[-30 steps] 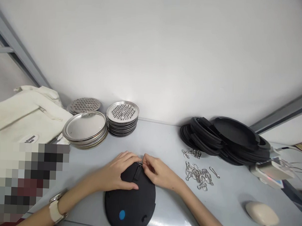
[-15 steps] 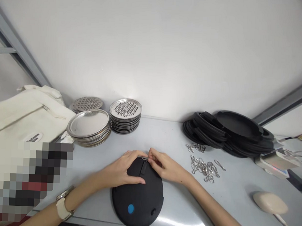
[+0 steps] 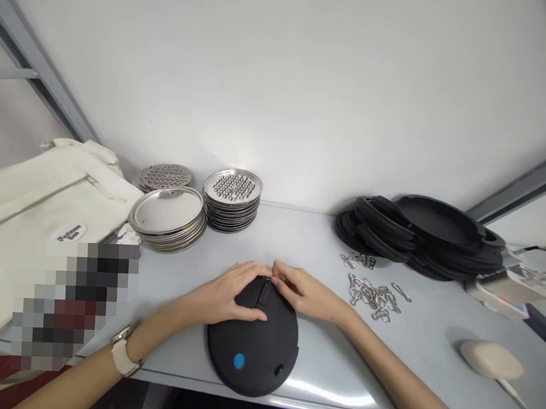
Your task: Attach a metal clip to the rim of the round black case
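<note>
A round black plastic disc (image 3: 252, 357) lies near the table's front edge. It has a blue dot, a small dark knob and a raised strip near its far edge. My left hand (image 3: 226, 299) steadies it, thumb across its face and fingers curled at the far edge. There, thumb and fingertips of my right hand (image 3: 303, 290) pinch a small metal wire clip (image 3: 267, 278), mostly hidden by the fingers. To the right lies a pile of similar loose wire clips (image 3: 374, 293), with a smaller group behind it.
Stacked metal grater discs (image 3: 232, 194) and smooth-topped metal discs (image 3: 168, 212) stand at the back left, beside a cream cloth bag (image 3: 37, 218). Black plastic rings and discs (image 3: 434, 235) are piled back right. A pale corded device (image 3: 491, 359) and a white box (image 3: 499, 293) sit right.
The view has shifted slightly, so everything appears a little higher and farther right. Both hands stay at the disc's far edge, the right fingers still pinched at the clip.
</note>
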